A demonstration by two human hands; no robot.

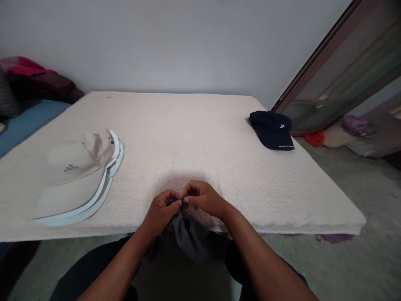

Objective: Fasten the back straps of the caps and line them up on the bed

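A person's two bare hands meet at the near edge of a pale surface, working on a soft, dark grey fabric item (192, 240) with a matte, folded body. The left hand (160, 211) and the right hand (205, 198) each pinch its upper end between thumb and fingertips, almost touching, while the rest hangs down past the edge, above the person's lap. The pinched part is small and shadowed, so it may be a strap or a fastening; I cannot tell which.

To the left lies a nested stack of cream and pale blue caps (73, 184), their curved brims overlapping toward the near edge; the top one has a smooth crown and a small grey striped mark. Well apart, near the far right edge, sits a navy blue fabric cap (271, 129) with a rounded crown, curved brim and small white lettering.

The surface is covered in a cream, finely dimpled textile (188, 138) reaching back to a plain, pale grey wall (175, 46). On the left, bright pink cloth (29, 67) lies above a flat blue surface (37, 117). On the right, a brown-framed door (313, 58) stands beyond a grey floor (341, 179).
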